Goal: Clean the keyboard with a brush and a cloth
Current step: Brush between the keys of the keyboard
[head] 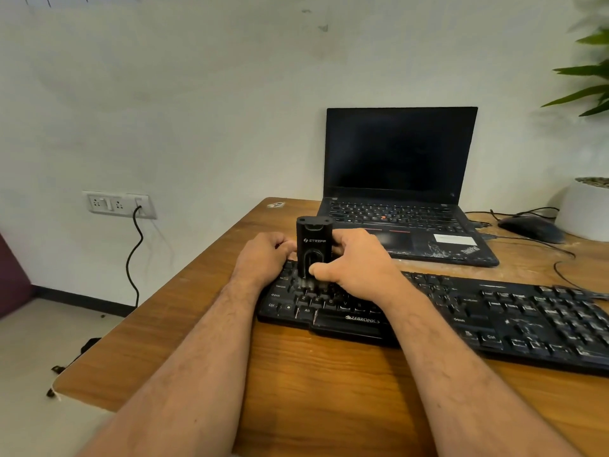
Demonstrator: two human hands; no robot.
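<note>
A black dusty keyboard (pixel 494 318) lies across the wooden desk (pixel 296 374). A black block-shaped brush (pixel 313 240) stands upright on the keyboard's left part, its bristles down on the keys. My right hand (pixel 356 262) grips the brush from the right, thumb on its front face. My left hand (pixel 263 258) is curled at the keyboard's far left corner and touches the brush's left side; whether it grips anything is hidden. No cloth is in view.
An open black laptop (pixel 405 192) stands behind the keyboard. A black mouse (pixel 530 227) with cables and a white plant pot (pixel 583 209) sit at the back right. A wall socket (pixel 118 204) with a hanging cable is left of the desk.
</note>
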